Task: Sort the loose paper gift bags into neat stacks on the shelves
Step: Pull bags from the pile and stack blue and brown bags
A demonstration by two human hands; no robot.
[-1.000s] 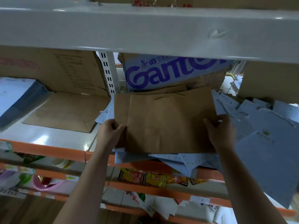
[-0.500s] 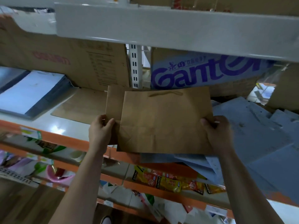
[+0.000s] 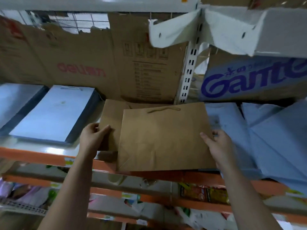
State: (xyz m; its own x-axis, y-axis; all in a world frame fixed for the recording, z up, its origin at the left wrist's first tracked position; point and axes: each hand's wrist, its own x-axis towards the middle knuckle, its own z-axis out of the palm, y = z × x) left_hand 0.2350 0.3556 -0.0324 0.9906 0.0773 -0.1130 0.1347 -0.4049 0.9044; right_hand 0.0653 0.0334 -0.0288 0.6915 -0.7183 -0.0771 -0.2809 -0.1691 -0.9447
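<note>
1. The left hand [image 3: 93,138] has its grip closed on the left edge of the rear brown bag [image 3: 110,113]. The thumb lies on top and the fingers are tucked underneath.
2. The right hand [image 3: 219,143] has its grip closed on the right edge of the front brown bag [image 3: 164,138]. The thumb is on the paper and the other fingers curl round the edge.
3. The front brown bag overlaps the rear one, which juts out to the left. The front bag's cord handle lies at the far edge, and its near edge hangs over the orange lip of the shelf [image 3: 33,156]. Whether the pair rests on the shelf or is held just above it cannot be told.
4. Half a second ago the two bags sat under the purple-lettered box [image 3: 252,77], to the right of the slotted post [image 3: 189,72]. They now lie mostly to the left of the post, in front of the red-lettered cardboard box [image 3: 79,70].
5. Earlier a single brown bag lay flat on that part of the shelf. The held bags now cover that spot.
6. The neat stack of pale blue bags [image 3: 51,113] is just beside the left hand, where earlier it was well apart from it.
7. The loose heap of blue bags [image 3: 274,138] lies to the right, touching the front bag's right edge near the right hand.
8. Both hands hold the same edges as before.
</note>
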